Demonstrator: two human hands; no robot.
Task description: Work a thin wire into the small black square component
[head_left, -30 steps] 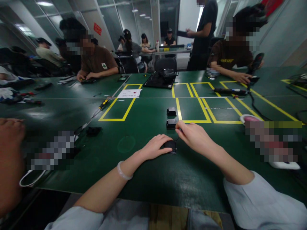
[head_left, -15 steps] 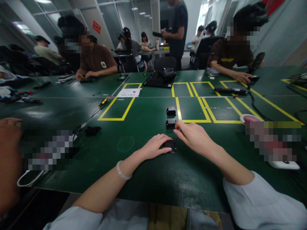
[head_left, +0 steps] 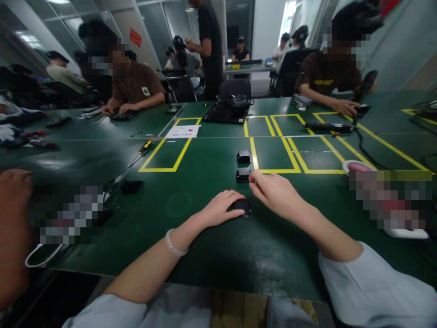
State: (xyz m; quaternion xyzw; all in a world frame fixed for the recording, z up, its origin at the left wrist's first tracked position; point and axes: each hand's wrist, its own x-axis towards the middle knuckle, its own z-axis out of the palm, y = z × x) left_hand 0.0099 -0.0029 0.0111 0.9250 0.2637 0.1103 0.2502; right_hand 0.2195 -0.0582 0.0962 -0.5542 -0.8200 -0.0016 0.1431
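My left hand [head_left: 220,208] holds a small flat black part [head_left: 243,207] against the green table, thumb and fingers around it. My right hand [head_left: 275,193] is just to the right, its fingertips pinched together above the part's right edge. A thin dark line runs from that pinch toward the part; I cannot make out what it is. Beyond the fingers stand two black box-like parts, a nearer one [head_left: 243,174] close to the right fingertips and a farther one [head_left: 243,157] behind it.
Yellow tape outlines mark the green table [head_left: 211,255]. A screwdriver with a yellow-black handle [head_left: 146,146] lies left of centre. A black flat panel [head_left: 223,112] lies at the back. Blurred-out objects flank both sides. Co-workers sit across, and another person's hand [head_left: 15,191] shows at far left.
Both my hands stay almost where they were, with only a slight shift. In the background the standing person has moved left, revealing a seated person behind.
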